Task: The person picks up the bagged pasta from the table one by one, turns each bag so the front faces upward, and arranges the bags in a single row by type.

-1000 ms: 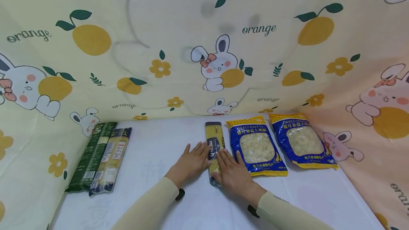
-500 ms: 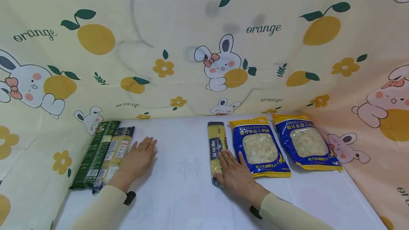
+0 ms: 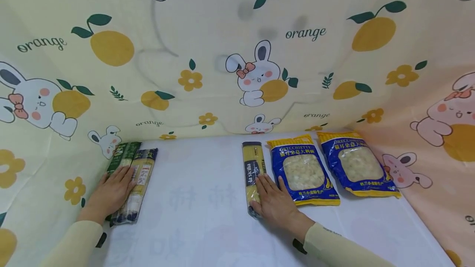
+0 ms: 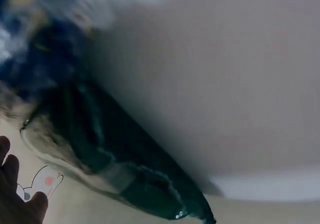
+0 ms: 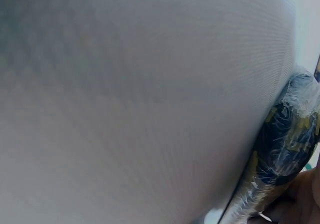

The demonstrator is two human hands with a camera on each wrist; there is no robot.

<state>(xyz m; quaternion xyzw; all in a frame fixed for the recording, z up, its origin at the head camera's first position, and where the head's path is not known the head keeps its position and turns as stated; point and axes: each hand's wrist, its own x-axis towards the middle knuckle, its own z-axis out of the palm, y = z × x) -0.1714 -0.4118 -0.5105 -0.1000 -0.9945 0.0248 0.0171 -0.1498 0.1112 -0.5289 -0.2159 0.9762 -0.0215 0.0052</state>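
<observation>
At the left of the head view, my left hand (image 3: 109,193) lies over a long green pasta packet (image 3: 128,151), covering its middle. Its fingers are extended, reaching the edge of a clear-and-yellow spaghetti packet (image 3: 142,178) alongside. The left wrist view has the end of the green packet (image 4: 145,184) close up, with fingers (image 4: 25,204) in the lower left corner. My right hand (image 3: 276,203) rests with straight fingers on the lower right side of a yellow "la sicilia" spaghetti packet (image 3: 253,164). That packet's dark blue wrapped end (image 5: 285,144) appears in the right wrist view.
Two blue-and-yellow orecchiette bags, one (image 3: 304,172) beside my right hand and another (image 3: 358,166) farther right, lie on the white table (image 3: 193,226). A patterned cloth (image 3: 208,32) with rabbits and oranges hangs behind and along both sides.
My left hand has left the middle spaghetti packet and moved left, past the clear-and-yellow packet, onto the green one. The right hand stays on the middle packet.
</observation>
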